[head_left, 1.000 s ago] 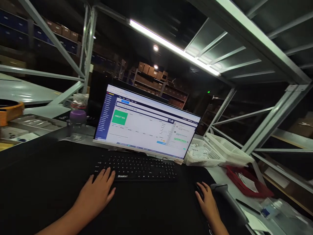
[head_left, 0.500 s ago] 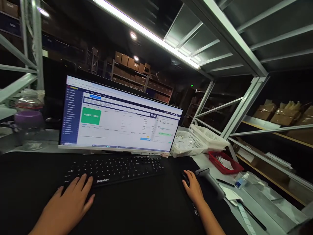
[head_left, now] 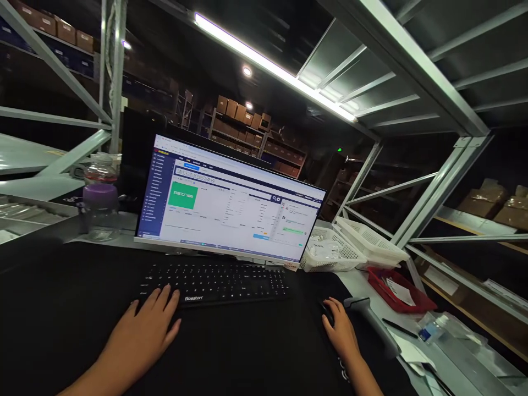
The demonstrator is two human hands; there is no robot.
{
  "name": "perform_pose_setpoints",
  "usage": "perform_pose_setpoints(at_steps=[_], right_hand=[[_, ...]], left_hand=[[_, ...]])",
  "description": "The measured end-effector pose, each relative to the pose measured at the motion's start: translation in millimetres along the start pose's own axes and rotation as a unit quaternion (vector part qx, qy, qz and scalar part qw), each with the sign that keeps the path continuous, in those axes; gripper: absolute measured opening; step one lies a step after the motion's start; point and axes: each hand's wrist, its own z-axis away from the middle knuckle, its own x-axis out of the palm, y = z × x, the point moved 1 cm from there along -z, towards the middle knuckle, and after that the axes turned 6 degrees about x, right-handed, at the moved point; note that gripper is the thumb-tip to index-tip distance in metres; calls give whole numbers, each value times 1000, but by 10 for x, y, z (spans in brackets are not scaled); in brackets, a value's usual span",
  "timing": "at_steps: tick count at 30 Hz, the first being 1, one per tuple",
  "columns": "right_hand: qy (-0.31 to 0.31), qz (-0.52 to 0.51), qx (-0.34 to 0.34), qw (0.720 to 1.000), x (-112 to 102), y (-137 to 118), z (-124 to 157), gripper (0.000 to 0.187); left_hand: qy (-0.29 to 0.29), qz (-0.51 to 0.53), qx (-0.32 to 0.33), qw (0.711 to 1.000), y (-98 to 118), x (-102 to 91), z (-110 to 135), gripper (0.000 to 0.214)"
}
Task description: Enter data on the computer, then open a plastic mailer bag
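Note:
My left hand (head_left: pixel 142 330) lies with spread fingers at the lower left edge of a black keyboard (head_left: pixel 231 285), its fingertips on or by the keys. Under the curved fingers of my right hand (head_left: pixel 339 325) is a black computer mouse (head_left: pixel 327 312), mostly covered by them. Both rest on a black desk mat (head_left: pixel 243 352). Behind the keyboard stands a lit monitor (head_left: pixel 235 217), showing a page with a green block and a chat panel. Close to the right hand, a grey handheld barcode scanner (head_left: pixel 377 324) lies on the mat.
Left of the monitor stands a clear bottle with a purple band (head_left: pixel 100 201). To the right are white baskets (head_left: pixel 330 261), a red tray (head_left: pixel 412 302), a black pen (head_left: pixel 399 328) and a small bottle (head_left: pixel 431 330). Metal racking (head_left: pixel 457 165) frames the desk.
The view has swung left, so everything sits further right in the picture. Both hands keep their places at the keyboard and mouse.

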Motion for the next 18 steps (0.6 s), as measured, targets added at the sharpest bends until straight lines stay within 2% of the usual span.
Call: perform_pose_setpoints(at_steps=[7,14,18], right_hand=[[-15,29,5,999,-6,24,28,46],[-1,30,2,1000,5,31,42,46],[-3,32,0,999,15,39,34,46]], left_hand=[[-21,-3,-7,1000,13,-56,-2,61],[-11,7,-6,1000,24,-120,-5,59],[-10,5,-5,1000,21,-88,-6,60]])
